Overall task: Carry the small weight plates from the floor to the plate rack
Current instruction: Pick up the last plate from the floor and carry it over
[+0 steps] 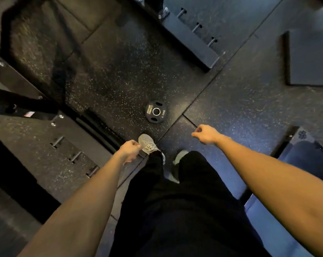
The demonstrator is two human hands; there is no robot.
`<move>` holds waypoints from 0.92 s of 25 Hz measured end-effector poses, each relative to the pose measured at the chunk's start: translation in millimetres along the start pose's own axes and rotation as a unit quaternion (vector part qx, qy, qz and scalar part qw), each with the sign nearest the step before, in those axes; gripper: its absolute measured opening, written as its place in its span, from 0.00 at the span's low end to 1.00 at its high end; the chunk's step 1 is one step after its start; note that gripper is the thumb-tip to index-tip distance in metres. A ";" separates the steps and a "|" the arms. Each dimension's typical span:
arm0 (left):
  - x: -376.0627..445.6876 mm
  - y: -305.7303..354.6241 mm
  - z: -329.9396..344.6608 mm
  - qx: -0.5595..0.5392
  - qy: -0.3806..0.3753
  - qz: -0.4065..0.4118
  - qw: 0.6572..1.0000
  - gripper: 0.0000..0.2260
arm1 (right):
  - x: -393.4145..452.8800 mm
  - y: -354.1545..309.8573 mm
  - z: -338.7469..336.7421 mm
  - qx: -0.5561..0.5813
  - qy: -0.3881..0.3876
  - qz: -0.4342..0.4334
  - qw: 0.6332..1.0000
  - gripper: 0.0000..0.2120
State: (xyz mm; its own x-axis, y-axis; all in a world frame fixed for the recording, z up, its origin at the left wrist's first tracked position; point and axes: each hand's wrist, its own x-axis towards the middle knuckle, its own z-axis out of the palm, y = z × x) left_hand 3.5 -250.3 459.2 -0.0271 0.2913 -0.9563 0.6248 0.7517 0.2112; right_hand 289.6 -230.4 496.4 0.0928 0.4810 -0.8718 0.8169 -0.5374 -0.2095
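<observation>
One small black weight plate [156, 112], marked 2.5 KG with a metal centre ring, lies flat on the speckled rubber floor just ahead of my feet. My left hand [129, 149] hangs low beside my front grey shoe, fingers curled in loosely, holding nothing. My right hand [206, 134] is out to the right of the plate, also loosely curled and holding nothing. Both hands are apart from the plate. No plate rack with plates on it is clearly visible.
A black frame base with short metal pegs [197, 26] runs across the upper right. Another pegged base [74, 157] and a black steel upright [21, 106] stand on the left. A dark mat [310, 58] lies far right. A blue pad [303, 158] is by my right arm.
</observation>
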 end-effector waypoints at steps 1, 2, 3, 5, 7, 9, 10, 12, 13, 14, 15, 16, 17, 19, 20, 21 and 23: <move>18.4 5.5 0.1 -0.006 0.000 -0.009 1.000 0.05 | 25.6 -7.5 -8.2 -0.016 -0.004 -0.002 1.000 0.16; 38.8 9.2 0.9 -0.011 -0.001 -0.020 1.000 0.05 | 54.4 -14.5 -14.3 -0.035 -0.010 -0.005 0.999 0.15; 62.8 11.1 1.9 -0.011 -0.002 -0.029 1.000 0.05 | 86.6 -20.8 -17.8 -0.054 -0.018 -0.008 0.998 0.15; 120.3 13.0 6.0 -0.019 0.000 -0.052 0.998 0.06 | 160.7 -29.0 -18.2 -0.078 -0.031 -0.013 0.996 0.16; 186.0 10.8 16.3 -0.020 0.024 -0.066 0.997 0.06 | 240.6 -33.8 -12.9 -0.073 -0.032 -0.016 0.997 0.16; 258.0 8.1 32.5 -0.011 0.062 -0.077 0.995 0.12 | 324.0 -38.8 0.9 -0.060 -0.028 -0.020 0.998 0.16; 298.4 7.2 43.8 -0.010 0.071 -0.087 0.994 0.14 | 367.7 -40.3 10.6 -0.061 -0.022 -0.021 0.998 0.16; 378.1 5.6 67.9 -0.017 0.058 -0.100 0.993 0.13 | 448.3 -40.5 34.2 -0.083 -0.009 -0.028 0.996 0.15; 417.0 4.8 78.5 -0.037 0.054 -0.106 0.992 0.12 | 487.1 -40.4 47.5 -0.102 -0.004 -0.033 0.994 0.15; 453.0 4.7 87.7 -0.067 0.054 -0.113 0.990 0.13 | 523.7 -40.2 60.7 -0.123 0.001 -0.040 0.992 0.16; 482.9 4.9 94.7 -0.104 0.058 -0.120 0.986 0.16 | 554.0 -39.8 73.4 -0.143 0.001 -0.048 0.988 0.17; 509.6 6.9 101.4 -0.142 0.061 -0.125 0.980 0.19 | 580.6 -38.2 84.8 -0.161 -0.002 -0.056 0.985 0.19; 538.5 8.5 110.5 -0.174 0.064 -0.125 0.975 0.22 | 608.4 -35.2 98.6 -0.176 -0.005 -0.066 0.982 0.21; 587.2 12.1 124.1 -0.228 0.068 -0.125 0.963 0.25 | 649.3 -30.9 122.3 -0.194 -0.003 -0.086 0.977 0.23; 604.4 15.4 129.8 -0.251 0.073 -0.127 0.957 0.25 | 662.8 -29.3 131.9 -0.203 0.006 -0.096 0.975 0.24; 618.7 18.5 135.5 -0.268 0.083 -0.125 0.952 0.24 | 673.4 -28.0 138.3 -0.210 0.023 -0.105 0.972 0.23; 638.6 24.3 144.8 -0.293 0.110 -0.125 0.941 0.24 | 688.8 -26.8 144.1 -0.244 0.056 -0.131 0.959 0.23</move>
State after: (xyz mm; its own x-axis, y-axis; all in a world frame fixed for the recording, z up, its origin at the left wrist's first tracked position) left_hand 114.4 -131.7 -175.6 -0.3175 0.1298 -0.9393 0.0410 0.9915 0.1231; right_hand 249.6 15.4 -162.3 -0.1145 0.6420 -0.7581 0.9871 -0.0126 -0.1597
